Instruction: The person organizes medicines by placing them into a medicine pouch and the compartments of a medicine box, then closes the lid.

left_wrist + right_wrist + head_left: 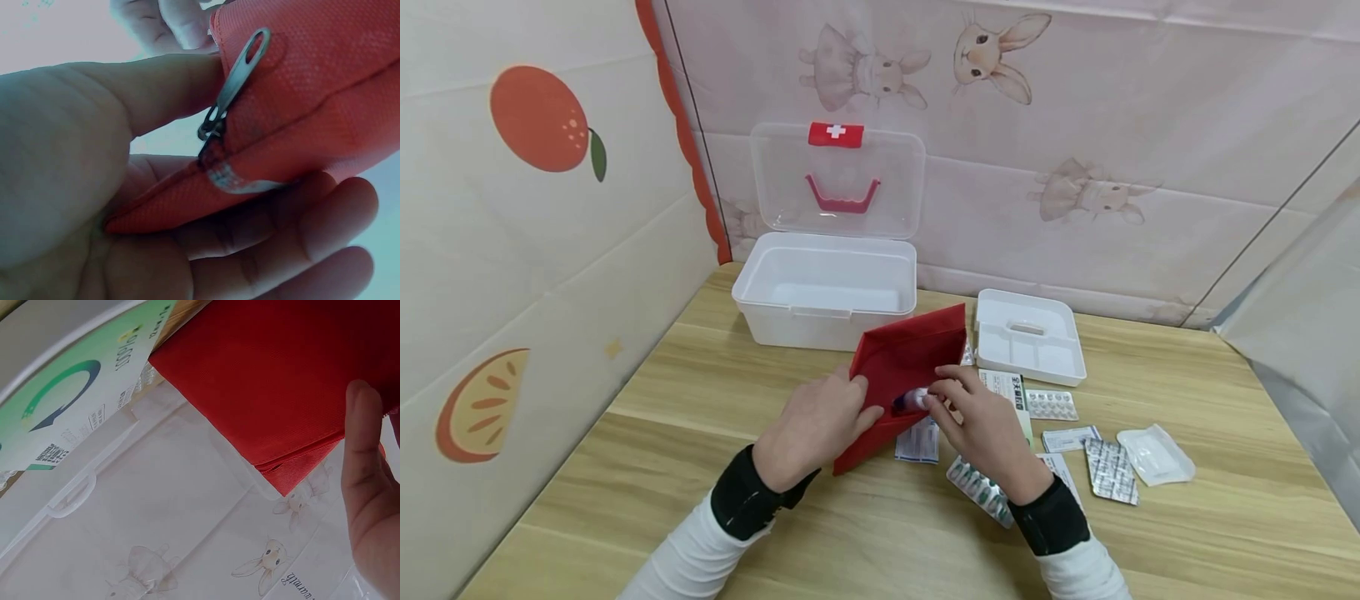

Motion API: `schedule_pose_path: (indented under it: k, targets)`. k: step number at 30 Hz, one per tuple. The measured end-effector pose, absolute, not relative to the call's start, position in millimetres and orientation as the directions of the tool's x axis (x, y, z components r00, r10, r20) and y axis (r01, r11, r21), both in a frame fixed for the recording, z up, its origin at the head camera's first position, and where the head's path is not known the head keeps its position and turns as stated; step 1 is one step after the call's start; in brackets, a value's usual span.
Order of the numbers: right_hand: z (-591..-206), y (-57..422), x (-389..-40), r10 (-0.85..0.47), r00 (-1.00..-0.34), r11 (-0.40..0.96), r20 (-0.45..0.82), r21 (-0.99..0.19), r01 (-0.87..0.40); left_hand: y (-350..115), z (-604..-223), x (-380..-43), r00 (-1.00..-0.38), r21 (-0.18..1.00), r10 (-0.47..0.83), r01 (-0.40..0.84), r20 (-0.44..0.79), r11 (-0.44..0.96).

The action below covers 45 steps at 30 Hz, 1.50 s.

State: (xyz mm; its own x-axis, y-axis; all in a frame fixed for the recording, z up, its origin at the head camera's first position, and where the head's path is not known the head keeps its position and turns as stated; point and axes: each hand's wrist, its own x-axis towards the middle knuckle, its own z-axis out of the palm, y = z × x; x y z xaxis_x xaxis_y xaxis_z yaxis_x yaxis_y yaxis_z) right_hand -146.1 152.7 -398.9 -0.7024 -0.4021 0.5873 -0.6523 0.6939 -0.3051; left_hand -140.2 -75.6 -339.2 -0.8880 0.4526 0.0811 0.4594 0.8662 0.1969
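Observation:
A red zippered fabric pouch (891,358) is held tilted above the table, its mouth spread. My left hand (811,421) grips its left edge, thumb on one side and fingers curled beneath, beside the metal zipper pull (240,75) in the left wrist view. At the pouch's mouth my right hand (983,421) pinches a small clear tube-like item (912,400) with a dark purple end, pointing inward. What the tube holds is too small to make out. In the right wrist view, the right thumb (364,450) shows beside the red fabric.
An open white first-aid box (827,325) with a clear raised lid (887,150) stands behind the pouch. To its right lies a white divided tray (1067,333). Blister packs (1111,471), a green-and-white box (1003,387) and a white plastic packet (1156,454) lie around the right hand.

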Motion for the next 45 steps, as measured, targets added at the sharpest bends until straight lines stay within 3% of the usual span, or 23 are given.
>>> schedule_pose_path:
  k: [11,35,45]
  targets:
    - [-397.2,150.9,-143.4,-0.467,-0.731,0.693,0.497,-0.307,-0.652,-75.1,-339.3,-138.4,-0.880,0.205,0.464,0.475,0.105,0.856]
    - [-397.6,151.6,-143.5,-0.326,-0.868,0.820,0.375,-0.345,-0.457,-75.7,-339.8,-138.6,-0.880,0.173,0.461,0.474,0.112,0.863]
    - [-399.2,153.8,-145.8,-0.345,-0.831,0.837,0.436,-0.258,-0.482,-74.6,-339.7,-138.0,-0.878,0.168,0.466,0.479,0.113,0.862]
